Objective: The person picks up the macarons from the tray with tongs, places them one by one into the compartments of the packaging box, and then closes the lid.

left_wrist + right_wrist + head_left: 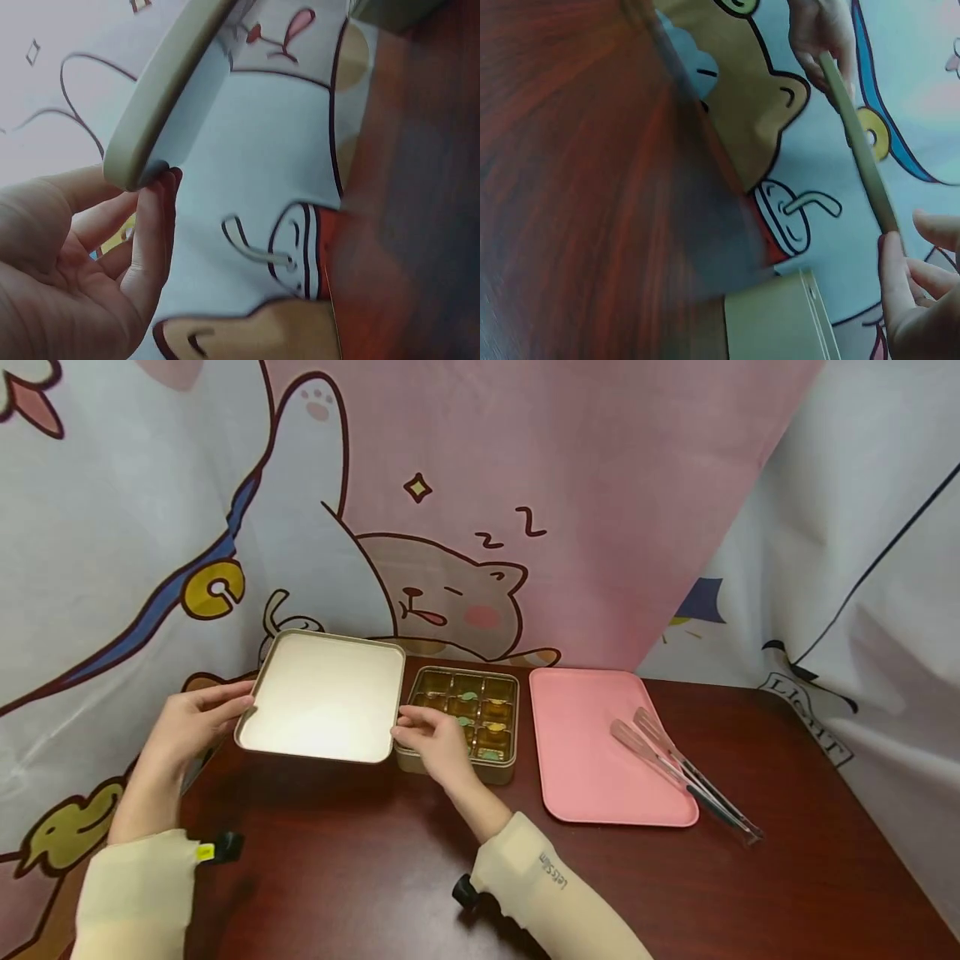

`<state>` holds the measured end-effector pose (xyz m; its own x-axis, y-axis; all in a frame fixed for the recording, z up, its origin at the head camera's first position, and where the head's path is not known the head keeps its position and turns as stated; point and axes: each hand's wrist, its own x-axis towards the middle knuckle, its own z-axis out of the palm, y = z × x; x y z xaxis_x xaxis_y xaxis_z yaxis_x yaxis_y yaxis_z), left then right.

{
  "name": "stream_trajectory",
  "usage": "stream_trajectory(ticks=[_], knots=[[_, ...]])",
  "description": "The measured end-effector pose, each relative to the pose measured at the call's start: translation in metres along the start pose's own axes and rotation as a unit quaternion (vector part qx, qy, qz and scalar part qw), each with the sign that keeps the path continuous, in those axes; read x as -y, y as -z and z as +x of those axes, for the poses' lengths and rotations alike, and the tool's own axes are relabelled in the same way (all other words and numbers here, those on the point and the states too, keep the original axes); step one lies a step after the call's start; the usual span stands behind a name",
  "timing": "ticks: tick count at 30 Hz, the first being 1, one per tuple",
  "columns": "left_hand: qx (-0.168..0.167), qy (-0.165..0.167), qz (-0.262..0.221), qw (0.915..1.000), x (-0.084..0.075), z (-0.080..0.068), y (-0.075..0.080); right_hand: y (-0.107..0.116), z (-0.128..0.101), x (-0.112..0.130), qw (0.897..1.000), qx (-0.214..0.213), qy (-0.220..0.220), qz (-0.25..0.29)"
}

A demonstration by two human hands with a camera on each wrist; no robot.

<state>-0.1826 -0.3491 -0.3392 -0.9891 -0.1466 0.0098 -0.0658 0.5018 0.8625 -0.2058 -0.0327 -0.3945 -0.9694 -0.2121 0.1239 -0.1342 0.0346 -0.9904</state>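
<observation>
A cream tin lid (322,697) with a gold rim hangs just above the table, its hollow inside facing me. My left hand (234,702) pinches its left edge, and my right hand (407,727) grips its right edge near the lower corner. The left wrist view shows the lid's rim (161,90) resting on my fingertips (154,202). The right wrist view shows the lid (859,142) edge-on above my right fingers (900,277). To the right of the lid, under my right hand, the gold tin box (506,768) sits uncovered, with small green and yellow pieces in its compartments.
A pink tray (585,752) lies right of the box on the dark red table (360,860). Clear tongs (678,768) rest across the tray's right edge, their handles on the table. A cartoon-printed cloth (465,510) hangs close behind and on both sides.
</observation>
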Motion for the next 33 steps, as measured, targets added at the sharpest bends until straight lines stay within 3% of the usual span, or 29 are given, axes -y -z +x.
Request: stream_trajectory(ticks=[8,14,19,26,33], knots=[[0.0,-0.05,-0.002,0.9988,-0.024,0.0,-0.03,0.034,0.01,0.002,0.998,-0.037,-0.011,0.051],[-0.007,-0.105,-0.034,0.9939,-0.036,0.002,-0.056,0.064,0.008,0.009,0.998,-0.066,0.003,0.007],[-0.007,-0.149,-0.068,0.9865,-0.055,0.002,-0.072,0.083,0.003,0.014,0.994,-0.097,0.037,-0.026],[-0.042,-0.201,-0.075,0.9758,-0.08,0.001,-0.086,0.103,-0.003,0.021,0.988,-0.123,0.078,-0.055],[-0.054,-0.232,-0.109,0.965,-0.091,0.002,-0.096,0.116,-0.007,0.028,0.974,-0.171,0.131,-0.074]])
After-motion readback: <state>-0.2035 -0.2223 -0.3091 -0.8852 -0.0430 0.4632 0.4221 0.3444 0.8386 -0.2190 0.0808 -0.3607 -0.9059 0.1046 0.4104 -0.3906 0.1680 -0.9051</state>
